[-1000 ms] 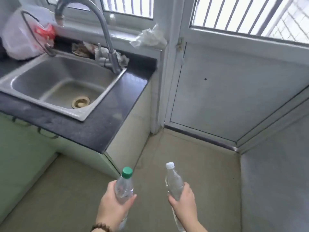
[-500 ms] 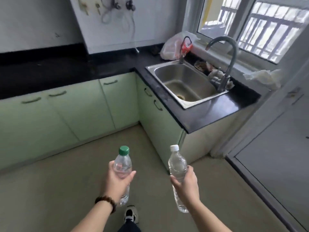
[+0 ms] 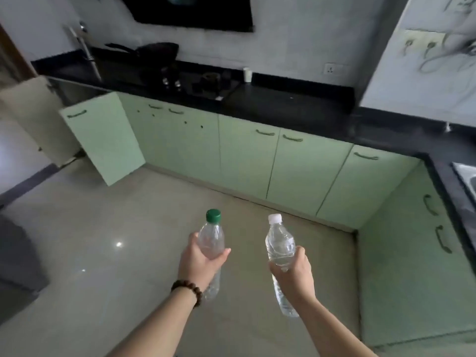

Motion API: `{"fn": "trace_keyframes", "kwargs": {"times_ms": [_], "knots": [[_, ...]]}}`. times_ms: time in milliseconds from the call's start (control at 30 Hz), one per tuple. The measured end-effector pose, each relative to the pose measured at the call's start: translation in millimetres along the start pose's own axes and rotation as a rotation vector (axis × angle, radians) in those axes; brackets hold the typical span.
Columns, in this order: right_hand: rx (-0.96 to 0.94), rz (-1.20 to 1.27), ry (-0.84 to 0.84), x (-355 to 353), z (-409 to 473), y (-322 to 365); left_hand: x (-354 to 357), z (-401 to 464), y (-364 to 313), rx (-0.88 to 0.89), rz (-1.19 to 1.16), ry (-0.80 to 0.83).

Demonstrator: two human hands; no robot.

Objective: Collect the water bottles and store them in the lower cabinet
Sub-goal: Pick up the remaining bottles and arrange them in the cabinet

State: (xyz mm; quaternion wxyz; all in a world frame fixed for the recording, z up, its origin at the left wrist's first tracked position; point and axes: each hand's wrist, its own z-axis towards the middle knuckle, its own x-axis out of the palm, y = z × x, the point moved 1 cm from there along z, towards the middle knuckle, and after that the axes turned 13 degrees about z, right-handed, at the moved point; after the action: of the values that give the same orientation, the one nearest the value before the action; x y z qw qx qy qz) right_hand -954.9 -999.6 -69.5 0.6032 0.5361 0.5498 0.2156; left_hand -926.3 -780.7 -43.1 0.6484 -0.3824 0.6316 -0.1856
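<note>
My left hand point(image 3: 199, 261), with a bead bracelet on the wrist, grips a clear plastic bottle with a green cap point(image 3: 211, 239), held upright over the floor. My right hand point(image 3: 293, 273) grips a second clear bottle with a white cap point(image 3: 280, 244), tilted slightly left. Both bottles hang in front of me at about the same height. A row of pale green lower cabinets point(image 3: 247, 158) runs along the far wall. One cabinet door point(image 3: 103, 137) at the far left stands swung open; the inside behind it is dark.
A black countertop point(image 3: 283, 101) tops the cabinets, with a stove, a dark pan and a small white cup point(image 3: 247, 74) on it. More green cabinets point(image 3: 412, 253) line the right side below a sink edge point(image 3: 466, 176). A dark object point(image 3: 18, 264) stands at the left on the glossy floor.
The view has swung left, from the door and sink to the long cabinet row with the open door. Both hands keep their hold on the bottles.
</note>
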Motion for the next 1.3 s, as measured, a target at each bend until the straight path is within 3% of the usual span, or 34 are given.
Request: {"fn": "trace_keyframes", "kwargs": {"times_ms": [400, 767, 1067, 1300], "knots": [[-0.259, -0.137, 0.394, 291.4, 20.0, 153.4, -190.6, 138.3, 161.6, -0.259, -0.111, -0.245], [-0.294, -0.193, 0.573, 507.3, 26.4, 252.8, -315.1, 259.4, 271.9, -0.441, -0.128, -0.409], [-0.307, -0.243, 0.629, 678.6, 130.4, 321.7, -364.8, 436.5, 337.5, -0.51, -0.059, -0.458], [-0.322, -0.244, 0.677, 807.6, 225.2, 413.9, -418.9, 601.1, 344.9, -0.584, -0.091, -0.487]]}}
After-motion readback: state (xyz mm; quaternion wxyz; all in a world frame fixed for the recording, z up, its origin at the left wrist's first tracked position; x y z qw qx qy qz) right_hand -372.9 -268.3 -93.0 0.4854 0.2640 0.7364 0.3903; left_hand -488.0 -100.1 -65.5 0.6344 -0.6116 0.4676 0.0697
